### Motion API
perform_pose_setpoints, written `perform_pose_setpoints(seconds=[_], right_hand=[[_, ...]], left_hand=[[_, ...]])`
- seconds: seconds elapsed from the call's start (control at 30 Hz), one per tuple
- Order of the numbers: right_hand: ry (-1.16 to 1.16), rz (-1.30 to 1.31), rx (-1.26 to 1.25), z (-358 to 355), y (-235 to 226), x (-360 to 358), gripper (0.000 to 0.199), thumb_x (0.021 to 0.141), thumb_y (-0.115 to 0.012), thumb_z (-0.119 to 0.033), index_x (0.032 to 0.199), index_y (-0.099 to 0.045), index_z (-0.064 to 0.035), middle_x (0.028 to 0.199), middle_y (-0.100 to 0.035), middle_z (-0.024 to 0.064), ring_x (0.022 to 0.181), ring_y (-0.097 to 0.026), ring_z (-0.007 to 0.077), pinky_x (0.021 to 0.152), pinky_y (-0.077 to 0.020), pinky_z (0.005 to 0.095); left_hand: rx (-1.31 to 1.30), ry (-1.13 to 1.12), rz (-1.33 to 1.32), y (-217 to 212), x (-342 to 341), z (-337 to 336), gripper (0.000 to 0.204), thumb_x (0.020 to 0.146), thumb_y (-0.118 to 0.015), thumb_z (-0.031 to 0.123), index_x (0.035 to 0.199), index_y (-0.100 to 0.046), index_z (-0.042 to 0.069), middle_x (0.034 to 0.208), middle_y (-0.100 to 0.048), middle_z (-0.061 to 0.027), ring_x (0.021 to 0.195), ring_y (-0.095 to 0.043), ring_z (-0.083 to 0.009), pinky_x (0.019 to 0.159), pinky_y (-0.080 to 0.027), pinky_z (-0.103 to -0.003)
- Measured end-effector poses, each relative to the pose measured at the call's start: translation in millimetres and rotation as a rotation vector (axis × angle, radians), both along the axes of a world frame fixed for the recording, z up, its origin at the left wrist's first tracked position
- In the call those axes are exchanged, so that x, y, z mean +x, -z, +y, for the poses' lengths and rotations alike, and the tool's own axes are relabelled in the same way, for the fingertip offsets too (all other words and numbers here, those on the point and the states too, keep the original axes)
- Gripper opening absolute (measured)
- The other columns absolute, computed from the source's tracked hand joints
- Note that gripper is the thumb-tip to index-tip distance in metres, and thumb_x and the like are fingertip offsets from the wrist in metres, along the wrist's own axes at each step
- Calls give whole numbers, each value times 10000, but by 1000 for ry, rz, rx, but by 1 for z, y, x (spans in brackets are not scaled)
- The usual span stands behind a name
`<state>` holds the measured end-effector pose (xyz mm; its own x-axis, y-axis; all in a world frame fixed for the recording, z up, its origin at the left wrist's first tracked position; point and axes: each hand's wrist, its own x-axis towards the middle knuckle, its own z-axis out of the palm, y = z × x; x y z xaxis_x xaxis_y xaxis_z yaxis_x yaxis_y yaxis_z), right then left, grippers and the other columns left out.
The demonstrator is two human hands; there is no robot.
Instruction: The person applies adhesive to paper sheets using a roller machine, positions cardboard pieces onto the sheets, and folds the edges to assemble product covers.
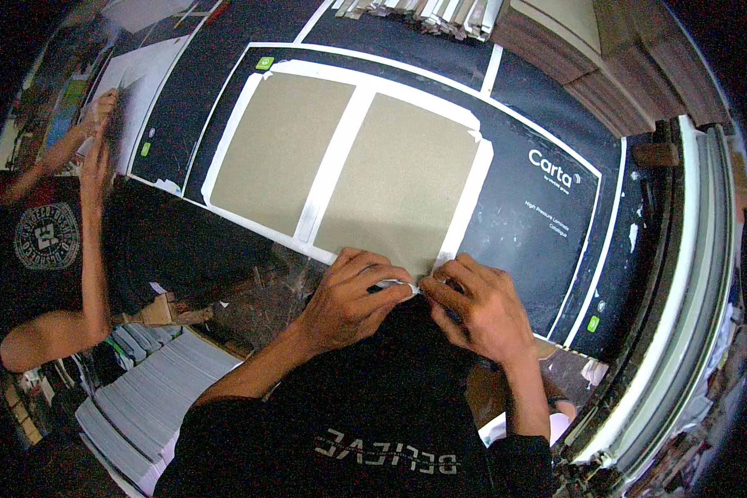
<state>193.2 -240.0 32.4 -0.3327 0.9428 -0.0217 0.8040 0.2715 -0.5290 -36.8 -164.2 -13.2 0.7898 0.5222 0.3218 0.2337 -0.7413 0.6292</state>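
A black printed sheet lies under two greyish-brown boards, the left board (286, 149) and the right board (402, 178), set side by side. A white paper border (334, 162) frames both and runs between them. At the near right corner of the right board, my left hand (358, 290) pinches the white paper edge, thumb and fingers together. Close beside it, my right hand (480, 307) has its fingers closed on the same edge. The fingertips nearly meet and hide the corner itself.
Stacked boards (556, 50) stand at the back right, beside a bundle of thin strips (432, 12). A large curved pale stack (672, 290) fills the right. On the left, a co-worker's hands (100, 124) hold a sheet. A paper stack (153, 394) sits at lower left.
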Motion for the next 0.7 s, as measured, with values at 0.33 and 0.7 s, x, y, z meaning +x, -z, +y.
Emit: perform_pose_setpoints(seconds=[0.33, 0.7], right_hand=[[-136, 96, -109, 35, -11, 10, 254, 829, -637, -32, 1071, -714, -17, 1107, -678, 173, 1037, -659, 372, 882, -561, 445], [-26, 199, -295, 62, 2, 10, 217, 811, -656, 68, 1001, -739, 3, 881, -728, 193, 885, -717, 367, 797, -578, 411]], left_hand=[[-22, -54, -56, 4, 1, -3, 144, 831, -790, 95, 953, -717, 74, 1078, -728, -44, 1000, -670, -240, 883, -507, -415], [-148, -181, -29, -10, 12, -3, 324, 797, -824, 86, 1076, -662, 60, 1049, -723, -83, 953, -694, -265, 858, -482, -406]])
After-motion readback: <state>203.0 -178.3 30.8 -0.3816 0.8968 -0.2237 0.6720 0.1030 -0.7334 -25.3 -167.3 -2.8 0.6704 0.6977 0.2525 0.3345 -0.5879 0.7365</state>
